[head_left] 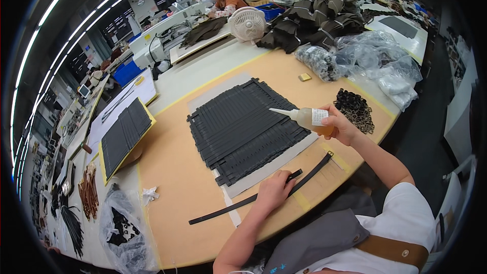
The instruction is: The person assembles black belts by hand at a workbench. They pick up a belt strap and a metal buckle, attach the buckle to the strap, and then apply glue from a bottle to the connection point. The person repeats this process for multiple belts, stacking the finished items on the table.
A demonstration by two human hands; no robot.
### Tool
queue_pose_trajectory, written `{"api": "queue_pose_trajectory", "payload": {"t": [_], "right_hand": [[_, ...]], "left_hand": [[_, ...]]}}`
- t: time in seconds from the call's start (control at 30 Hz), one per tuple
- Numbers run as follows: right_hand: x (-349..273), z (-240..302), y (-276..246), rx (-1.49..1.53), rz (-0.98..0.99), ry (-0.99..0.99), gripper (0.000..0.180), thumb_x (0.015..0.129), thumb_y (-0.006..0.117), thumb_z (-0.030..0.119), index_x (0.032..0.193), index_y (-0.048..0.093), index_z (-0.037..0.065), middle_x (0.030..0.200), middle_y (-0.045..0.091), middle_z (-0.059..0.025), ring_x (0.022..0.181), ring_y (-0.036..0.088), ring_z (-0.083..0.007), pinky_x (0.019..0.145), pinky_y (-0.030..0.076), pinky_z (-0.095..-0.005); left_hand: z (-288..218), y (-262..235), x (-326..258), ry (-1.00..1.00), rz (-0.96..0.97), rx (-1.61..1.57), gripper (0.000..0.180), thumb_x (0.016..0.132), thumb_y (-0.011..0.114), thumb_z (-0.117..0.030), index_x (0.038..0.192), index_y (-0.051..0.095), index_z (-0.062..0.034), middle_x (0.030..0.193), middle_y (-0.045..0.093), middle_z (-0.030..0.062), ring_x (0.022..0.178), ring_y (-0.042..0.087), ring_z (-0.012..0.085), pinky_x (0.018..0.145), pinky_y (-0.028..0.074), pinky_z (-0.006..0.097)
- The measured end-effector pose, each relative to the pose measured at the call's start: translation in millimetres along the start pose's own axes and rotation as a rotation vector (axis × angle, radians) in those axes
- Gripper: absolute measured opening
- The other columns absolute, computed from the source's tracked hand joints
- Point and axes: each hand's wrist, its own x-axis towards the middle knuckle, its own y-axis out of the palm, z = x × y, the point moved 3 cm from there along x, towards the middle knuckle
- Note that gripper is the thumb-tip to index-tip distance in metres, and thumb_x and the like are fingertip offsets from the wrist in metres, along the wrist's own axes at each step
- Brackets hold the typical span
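My right hand (339,126) is wrapped round a squeeze bottle (307,118) with a long pale nozzle and amber liquid inside. It is held tilted above the right side of a wide layer of black straps (238,132), its nozzle pointing left. Near the table's front edge, my left hand (274,190) is closed on a narrow black strap (223,212), whose short end pokes out past the fingers. Beside that hand lies another black strap (315,173) with a buckle at its far right end. What the left fingertips press against is partly hidden.
A heap of dark metal buckles (353,109) lies at the right, with clear plastic bags (378,61) behind it. A white fan (247,24) stands at the back. Leftward are a tilted yellow-edged board (127,139) with black strips and a plastic bag (127,233) of small parts.
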Motion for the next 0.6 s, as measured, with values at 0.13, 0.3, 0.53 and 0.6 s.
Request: {"api": "queue_pose_trajectory", "payload": {"t": [0.13,0.3,0.53,0.6], "right_hand": [[-23,-4,-30,0.248,-0.02,-0.035,0.051,0.088,0.073,0.024,0.133,0.051,0.014,0.109,0.064,-0.0076,0.081,0.065,-0.0187,0.064,0.053,-0.0286],[-43,-16,-44,0.378,0.041,-0.038,0.04,0.089,0.073,0.02,0.124,0.056,0.012,0.103,0.064,-0.0046,0.079,0.063,-0.0141,0.065,0.053,-0.0278],[-46,-10,-64,0.254,0.043,-0.159,0.069,0.083,0.075,0.006,0.145,0.046,0.013,0.114,0.063,-0.0033,0.078,0.062,-0.0124,0.065,0.055,-0.0279],[-44,3,-64,0.19,0.077,-0.23,0.073,0.084,0.074,0.003,0.148,0.041,0.012,0.116,0.061,-0.0042,0.079,0.062,-0.0121,0.067,0.055,-0.0293]], "left_hand": [[-3,-6,3,-0.024,-0.023,0.004,0.03,0.097,0.07,-0.029,0.114,0.07,-0.0049,0.104,0.073,0.0154,0.093,0.071,0.0355,0.081,0.056,0.044],[1,-5,6,-0.049,-0.061,-0.017,0.029,0.096,0.073,-0.027,0.114,0.07,-0.0046,0.102,0.073,0.0154,0.088,0.071,0.0333,0.079,0.056,0.042],[-2,-9,10,-0.072,-0.052,-0.036,0.028,0.095,0.074,-0.025,0.113,0.07,-0.0023,0.102,0.072,0.0168,0.087,0.07,0.0341,0.078,0.056,0.04],[-3,-13,10,-0.047,-0.06,-0.039,0.026,0.094,0.074,-0.021,0.111,0.07,-0.0008,0.106,0.07,0.016,0.089,0.069,0.0329,0.078,0.055,0.039]]}}
